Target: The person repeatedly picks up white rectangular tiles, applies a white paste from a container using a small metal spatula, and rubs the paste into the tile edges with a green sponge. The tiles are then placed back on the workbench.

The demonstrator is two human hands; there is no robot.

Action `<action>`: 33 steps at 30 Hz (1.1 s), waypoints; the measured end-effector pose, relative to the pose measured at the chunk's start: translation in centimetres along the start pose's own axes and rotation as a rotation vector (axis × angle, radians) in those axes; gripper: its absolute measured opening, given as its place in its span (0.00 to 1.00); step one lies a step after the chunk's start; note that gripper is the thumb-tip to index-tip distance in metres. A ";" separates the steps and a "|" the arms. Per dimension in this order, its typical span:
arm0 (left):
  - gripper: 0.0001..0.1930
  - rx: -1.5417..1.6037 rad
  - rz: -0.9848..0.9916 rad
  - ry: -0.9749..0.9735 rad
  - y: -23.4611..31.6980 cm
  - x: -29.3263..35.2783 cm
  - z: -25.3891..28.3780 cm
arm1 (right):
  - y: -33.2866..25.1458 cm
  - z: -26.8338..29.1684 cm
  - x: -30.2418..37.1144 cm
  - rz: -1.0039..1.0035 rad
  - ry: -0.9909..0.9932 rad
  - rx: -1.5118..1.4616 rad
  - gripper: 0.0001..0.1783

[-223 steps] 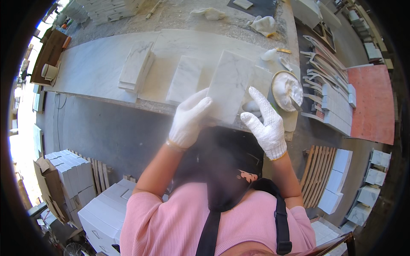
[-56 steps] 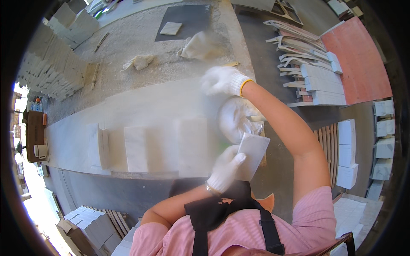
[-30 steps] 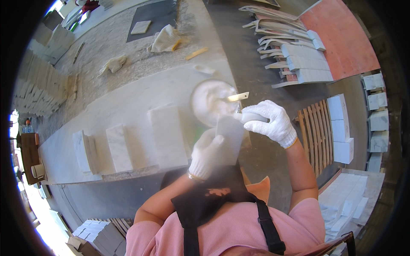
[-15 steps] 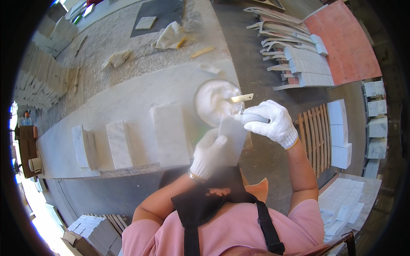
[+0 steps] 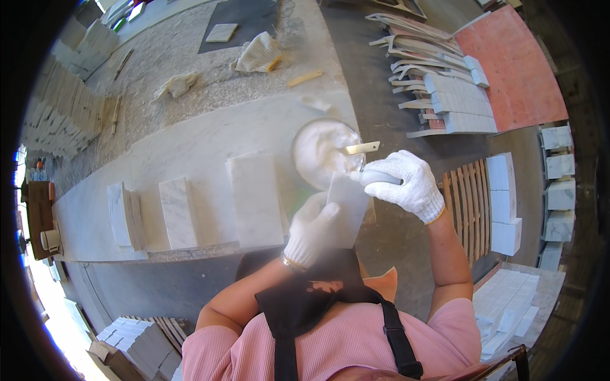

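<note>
My left hand (image 5: 308, 235), in a white knit glove, grips a thin pale stone tile (image 5: 349, 213) along its left side, thumb on the face. The tile is held tilted in front of my body, past the slab's near edge. My gloved right hand (image 5: 410, 185) is closed round a tool with a smooth grey handle (image 5: 383, 178). Its tip meets the tile's upper right corner, too hazy to name the kind. Just beyond stands a round bowl (image 5: 295, 159) of white paste, with a cream-handled spatula (image 5: 363, 148) sticking out to the right.
Stacked marble tiles (image 5: 254, 200) and two more piles (image 5: 178, 213) line the slab (image 5: 184, 143) to the left. Crumpled gloves (image 5: 259, 54) lie farther back. On the right are a wooden pallet (image 5: 467, 209), white blocks (image 5: 505, 203) and a red board (image 5: 518, 70).
The view has shifted slightly. Both hands keep their grips, and the tile and grey-handled tool stay almost in the same place.
</note>
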State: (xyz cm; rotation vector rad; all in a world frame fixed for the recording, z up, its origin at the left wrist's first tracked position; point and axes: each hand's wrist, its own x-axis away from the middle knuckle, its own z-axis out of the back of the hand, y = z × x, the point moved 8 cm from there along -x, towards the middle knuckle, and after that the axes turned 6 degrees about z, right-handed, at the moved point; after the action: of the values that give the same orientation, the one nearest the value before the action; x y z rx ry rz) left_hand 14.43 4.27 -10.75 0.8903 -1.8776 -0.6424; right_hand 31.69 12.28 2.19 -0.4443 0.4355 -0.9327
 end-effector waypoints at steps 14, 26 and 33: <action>0.22 0.024 -0.011 0.001 -0.2 -0.1 0.0 | 0.0 -0.1 -0.2 -0.010 -0.008 -0.003 0.17; 0.24 0.015 -0.015 -0.006 -0.6 -0.2 0.1 | 1.8 0.5 -1.2 -0.300 0.056 -0.391 0.20; 0.29 0.061 -0.037 -0.067 -1.2 -0.6 0.0 | 2.7 -3.2 -9.8 -0.262 -0.020 -0.720 0.20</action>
State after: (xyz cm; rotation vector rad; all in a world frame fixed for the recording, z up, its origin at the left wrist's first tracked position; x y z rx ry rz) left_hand 14.94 4.01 -11.91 0.9553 -1.9532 -0.6480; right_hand 26.64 21.32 -0.26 -1.1864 0.7069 -1.0053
